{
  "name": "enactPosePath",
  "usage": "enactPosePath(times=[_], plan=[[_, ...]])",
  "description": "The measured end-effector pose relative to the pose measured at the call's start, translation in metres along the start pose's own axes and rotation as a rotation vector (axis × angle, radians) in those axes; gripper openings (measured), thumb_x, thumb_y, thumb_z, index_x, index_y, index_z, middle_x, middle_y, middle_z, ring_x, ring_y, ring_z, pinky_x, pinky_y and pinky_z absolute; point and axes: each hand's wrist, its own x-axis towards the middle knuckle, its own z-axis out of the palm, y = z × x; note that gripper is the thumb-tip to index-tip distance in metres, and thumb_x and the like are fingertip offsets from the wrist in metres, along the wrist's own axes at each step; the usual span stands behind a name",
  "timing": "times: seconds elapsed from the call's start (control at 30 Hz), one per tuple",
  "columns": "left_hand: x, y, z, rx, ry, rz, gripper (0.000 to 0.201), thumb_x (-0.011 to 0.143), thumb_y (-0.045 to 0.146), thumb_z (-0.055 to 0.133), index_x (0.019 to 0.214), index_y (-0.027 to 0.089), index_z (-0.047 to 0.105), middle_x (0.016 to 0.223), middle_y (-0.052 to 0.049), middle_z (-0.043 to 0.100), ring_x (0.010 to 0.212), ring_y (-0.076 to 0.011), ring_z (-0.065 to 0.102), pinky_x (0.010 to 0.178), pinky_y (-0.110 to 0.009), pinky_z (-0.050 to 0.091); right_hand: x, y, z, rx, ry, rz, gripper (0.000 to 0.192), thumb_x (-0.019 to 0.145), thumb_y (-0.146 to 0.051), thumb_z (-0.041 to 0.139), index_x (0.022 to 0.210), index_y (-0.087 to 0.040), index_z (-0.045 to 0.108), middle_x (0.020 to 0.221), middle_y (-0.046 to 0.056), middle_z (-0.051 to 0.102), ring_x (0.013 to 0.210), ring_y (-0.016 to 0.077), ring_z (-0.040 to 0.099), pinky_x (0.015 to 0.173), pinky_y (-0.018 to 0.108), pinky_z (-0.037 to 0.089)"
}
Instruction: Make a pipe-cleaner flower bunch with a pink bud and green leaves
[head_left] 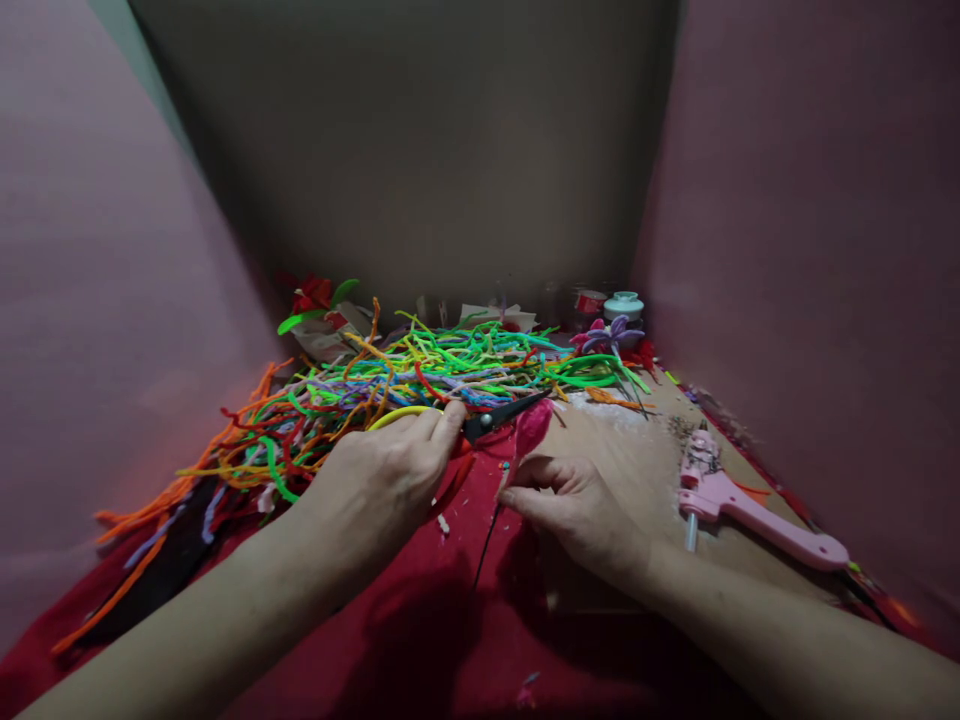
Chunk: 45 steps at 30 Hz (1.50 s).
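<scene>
Scissors in our left hand, grip closed round the handles, black blades pointing right toward the pink fuzzy piece. Our right hand pinches that piece low on its thin stem, fingertips closed tight. Just behind lies the bright heap of pipe cleaners; a pink glue gun rests well to the right on the tabletop.

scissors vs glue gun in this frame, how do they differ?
The scissors are black with a yellow handle, and the left hand grips them; the glue gun is pink and lies untouched.
The scissors sit centre by the pink petal piece, which the right hand pinches; the glue gun lies at right on cardboard.
</scene>
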Motion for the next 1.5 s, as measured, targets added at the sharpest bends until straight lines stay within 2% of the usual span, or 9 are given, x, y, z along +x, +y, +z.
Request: enactPosePath(times=[0.2,0.33,0.43,0.77,0.93,1.03,1.17,1.27,1.5], plan=[[-0.009,-0.022,0.030,-0.111,-0.052,-0.152,0.045,0.082,0.012,0.041,0.127,0.011,0.041,0.117,-0.015,0.059,0.097,-0.0223,0.062,0.072,-0.029,0.051,0.000,0.000,-0.003,0.114,-0.033,0.051,0.015,0.073,-0.027,0.065,0.064,-0.015,0.065,0.053,-0.004,0.047,0.052,0.0072,0.037,0.052,0.024,0.029],[-0.015,-0.029,0.060,-0.278,-0.311,-0.203,0.042,0.084,0.015,0.035,0.124,0.020,0.044,0.120,-0.010,0.059,0.101,-0.0218,0.061,0.077,-0.031,0.050,-0.001,-0.001,-0.002,0.138,-0.051,0.035,0.017,0.074,-0.028,0.065,0.063,-0.014,0.065,0.053,-0.004,0.046,0.051,0.0067,0.035,0.050,0.023,0.027],[-0.016,-0.027,0.079,-0.336,-0.422,-0.227,0.034,0.085,0.020,0.035,0.116,0.023,0.049,0.111,-0.008,0.063,0.093,-0.0221,0.064,0.074,-0.032,0.050,0.000,0.001,-0.002,0.161,-0.056,0.020,0.016,0.073,-0.028,0.065,0.065,-0.014,0.066,0.054,-0.004,0.048,0.052,0.0068,0.037,0.051,0.023,0.028],[-0.009,-0.020,0.098,-0.331,-0.455,-0.145,0.032,0.087,0.024,0.033,0.113,0.022,0.052,0.100,-0.010,0.062,0.085,-0.0235,0.063,0.068,-0.033,0.048,0.003,0.004,-0.002,0.203,-0.069,0.019,0.013,0.071,-0.028,0.067,0.071,-0.015,0.070,0.056,-0.002,0.055,0.052,0.0072,0.040,0.051,0.023,0.030],[-0.009,-0.022,0.095,-0.359,-0.422,-0.094,0.027,0.083,0.029,0.042,0.106,0.022,0.055,0.096,-0.008,0.059,0.081,-0.0203,0.060,0.065,-0.028,0.046,0.004,0.004,-0.002,0.210,-0.060,0.014,0.011,0.071,-0.026,0.067,0.071,-0.016,0.071,0.056,-0.002,0.056,0.051,0.0070,0.040,0.050,0.022,0.030],[-0.009,-0.021,0.084,-0.434,-0.357,-0.161,0.022,0.084,0.030,0.043,0.094,0.019,0.059,0.094,-0.008,0.059,0.078,-0.0180,0.058,0.065,-0.027,0.044,0.004,0.003,-0.001,0.208,-0.049,0.007,0.009,0.070,-0.026,0.068,0.071,-0.017,0.071,0.057,-0.002,0.058,0.052,0.0075,0.041,0.050,0.022,0.031],[-0.003,-0.004,0.053,-0.923,-0.206,-0.282,0.023,0.087,0.035,0.042,0.096,0.019,0.057,0.090,-0.003,0.062,0.082,-0.0145,0.057,0.073,-0.025,0.044,0.004,0.000,-0.001,0.224,-0.010,0.026,0.011,0.071,-0.027,0.067,0.067,-0.017,0.069,0.056,-0.003,0.056,0.052,0.0083,0.041,0.051,0.023,0.031],[0.002,0.019,0.036,-1.217,-0.167,-0.320,0.019,0.084,0.035,0.050,0.091,0.018,0.054,0.082,-0.001,0.062,0.074,-0.0129,0.056,0.064,-0.022,0.044,0.004,-0.003,-0.001,0.208,0.050,0.028,0.014,0.072,-0.026,0.066,0.061,-0.017,0.067,0.053,-0.003,0.054,0.052,0.0089,0.042,0.052,0.024,0.032],[0.004,0.053,0.049,-0.888,0.066,-0.281,0.007,0.086,0.021,0.046,0.082,0.017,0.050,0.073,0.000,0.056,0.062,-0.0112,0.052,0.058,-0.023,0.039,0.007,-0.004,-0.001,0.272,0.092,0.031,0.018,0.072,-0.025,0.065,0.057,-0.016,0.063,0.050,-0.005,0.050,0.049,0.0080,0.038,0.051,0.024,0.032]])
